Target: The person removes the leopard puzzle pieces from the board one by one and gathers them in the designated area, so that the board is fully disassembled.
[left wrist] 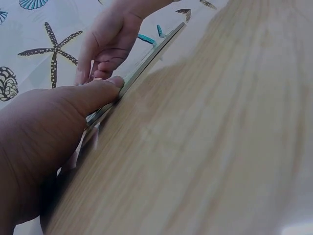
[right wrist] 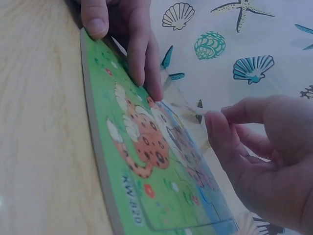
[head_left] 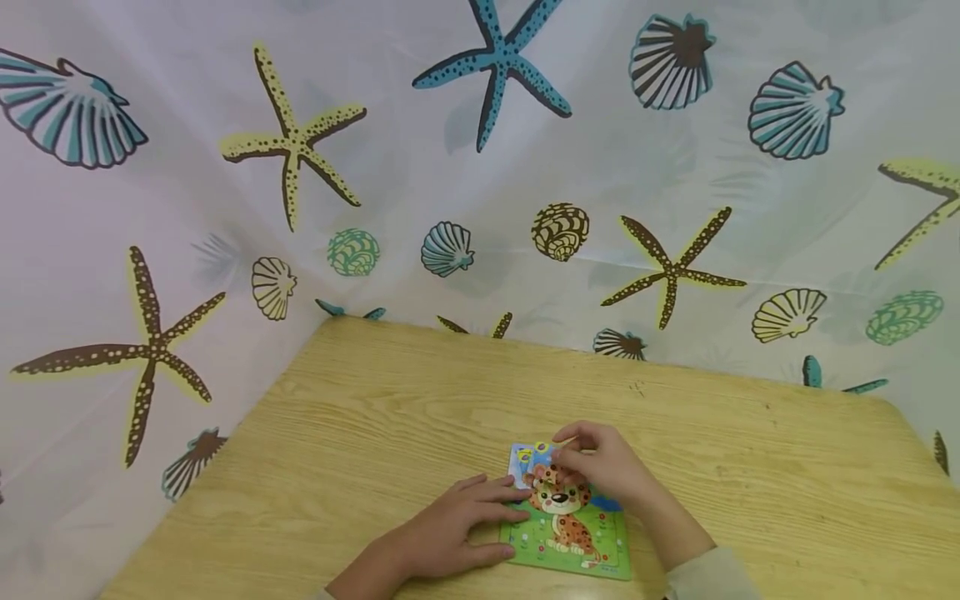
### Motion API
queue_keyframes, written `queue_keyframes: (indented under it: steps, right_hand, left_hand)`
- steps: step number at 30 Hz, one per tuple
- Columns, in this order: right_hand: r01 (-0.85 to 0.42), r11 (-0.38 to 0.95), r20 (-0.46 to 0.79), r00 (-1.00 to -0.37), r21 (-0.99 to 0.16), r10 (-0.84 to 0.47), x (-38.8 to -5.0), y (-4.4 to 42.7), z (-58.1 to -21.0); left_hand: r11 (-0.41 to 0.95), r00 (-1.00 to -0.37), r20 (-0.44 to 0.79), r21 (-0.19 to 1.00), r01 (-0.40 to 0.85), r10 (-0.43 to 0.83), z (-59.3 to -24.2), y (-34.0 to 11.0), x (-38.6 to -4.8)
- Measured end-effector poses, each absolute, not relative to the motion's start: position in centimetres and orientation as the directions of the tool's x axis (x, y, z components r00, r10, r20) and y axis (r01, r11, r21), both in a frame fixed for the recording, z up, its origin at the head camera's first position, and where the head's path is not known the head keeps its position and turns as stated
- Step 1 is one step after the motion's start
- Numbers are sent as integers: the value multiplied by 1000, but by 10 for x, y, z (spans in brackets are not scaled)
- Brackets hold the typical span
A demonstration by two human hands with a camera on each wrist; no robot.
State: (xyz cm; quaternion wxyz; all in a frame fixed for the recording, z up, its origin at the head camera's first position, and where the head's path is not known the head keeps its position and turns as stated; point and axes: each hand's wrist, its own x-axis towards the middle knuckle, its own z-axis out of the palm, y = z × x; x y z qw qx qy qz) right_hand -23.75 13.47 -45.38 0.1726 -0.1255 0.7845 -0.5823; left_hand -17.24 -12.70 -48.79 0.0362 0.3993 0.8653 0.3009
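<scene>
A jigsaw puzzle board (head_left: 611, 546) with a spotted leopard cub on green grass and blue sky lies flat on the table. My left hand (head_left: 457, 527) rests on its left side, fingers extended over the picture and the thumb (left wrist: 105, 90) at the board's edge. Above the upper part of the board, my right hand (head_left: 609, 467) pinches a small thin puzzle piece (right wrist: 194, 109) between thumb and index finger. In the right wrist view that piece shows edge-on, so its picture is hidden. The right hand covers part of the board's upper right in the head view.
The board lies near the front of a wood-grain table (head_left: 390, 400). A white cloth (head_left: 480, 192) printed with starfish and shells hangs behind the table and along its left side.
</scene>
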Motion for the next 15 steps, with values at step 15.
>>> queue_keyframes:
  steps: [15]
  right_hand:
    - [111,153,-161,-916,-982,-369,-219,164,-450]
  left_hand:
    - [489,-700,154,612,622,698,-492,-126,-176]
